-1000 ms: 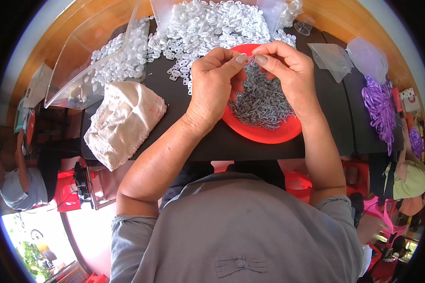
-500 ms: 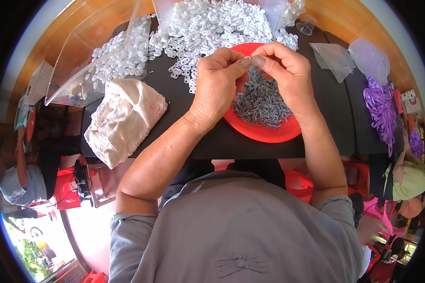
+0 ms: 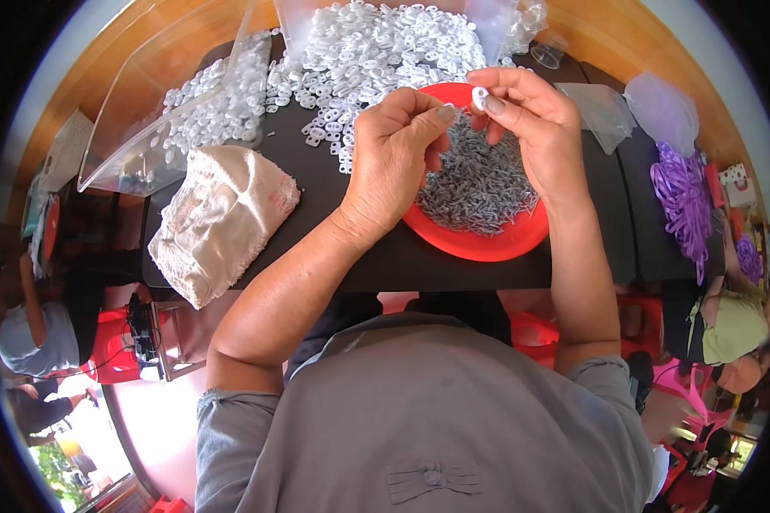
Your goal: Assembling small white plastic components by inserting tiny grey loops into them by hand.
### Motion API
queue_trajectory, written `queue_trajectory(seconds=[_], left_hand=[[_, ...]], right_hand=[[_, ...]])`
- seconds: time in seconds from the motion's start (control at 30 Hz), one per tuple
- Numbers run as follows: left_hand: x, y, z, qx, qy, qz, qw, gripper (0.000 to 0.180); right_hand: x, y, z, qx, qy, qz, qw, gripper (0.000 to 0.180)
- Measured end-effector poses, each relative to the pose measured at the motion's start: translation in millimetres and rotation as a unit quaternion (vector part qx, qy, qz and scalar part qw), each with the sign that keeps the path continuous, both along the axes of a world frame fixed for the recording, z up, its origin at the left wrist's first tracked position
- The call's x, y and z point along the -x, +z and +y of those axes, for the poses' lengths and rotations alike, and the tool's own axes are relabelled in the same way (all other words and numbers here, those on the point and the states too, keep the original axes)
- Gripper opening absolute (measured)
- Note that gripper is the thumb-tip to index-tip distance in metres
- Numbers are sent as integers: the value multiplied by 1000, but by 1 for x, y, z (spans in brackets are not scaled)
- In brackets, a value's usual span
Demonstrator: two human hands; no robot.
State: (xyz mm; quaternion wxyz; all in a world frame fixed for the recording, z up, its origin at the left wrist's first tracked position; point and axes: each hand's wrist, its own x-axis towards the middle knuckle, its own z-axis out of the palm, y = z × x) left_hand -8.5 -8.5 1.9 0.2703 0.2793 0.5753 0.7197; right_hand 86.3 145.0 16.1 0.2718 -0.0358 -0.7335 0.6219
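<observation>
Item: small white ring (image 3: 479, 97), pinched in the right hand (image 3: 530, 128) grip, held above the far rim of the red dish (image 3: 479, 248).
Left hand (image 3: 393, 158): fingertips closed, apparently on a tiny grey piece, just left of the ring, nearly touching.
Dish contents: grey metal bits (image 3: 479, 184).
Beyond dish: loose white rings (image 3: 376, 51) on black table (image 3: 316, 184).

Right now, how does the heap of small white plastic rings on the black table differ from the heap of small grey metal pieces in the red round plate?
The heap of small white plastic rings lies loose on the black table; the heap of small grey metal pieces sits inside the red round plate. The white heap is broader and spreads far; the grey heap is compact. White pieces look round, grey pieces thin. Both are piles of many tiny parts.
</observation>
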Motion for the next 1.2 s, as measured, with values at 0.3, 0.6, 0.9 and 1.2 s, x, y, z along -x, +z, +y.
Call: queue_trajectory(seconds=[0.3, 0.6, 0.9, 1.2], left_hand=[[1, -7, 1, -18, 11, 57, 998, 19], [1, -7, 2, -9, 14, 57, 998, 19], [0, -7, 3, -14, 1, 53, 999, 17], [-4, -2, 2, -52, -6, 32, 998, 16]], right_hand=[[1, 1, -8, -20, -3, 0, 1000, 21], [0, -1, -9, -33, -6, 10, 999, 22], [1, -2, -16, -42, -8, 15, 999, 20], [1, -2, -11, 32, 20, -18, 999, 20]])
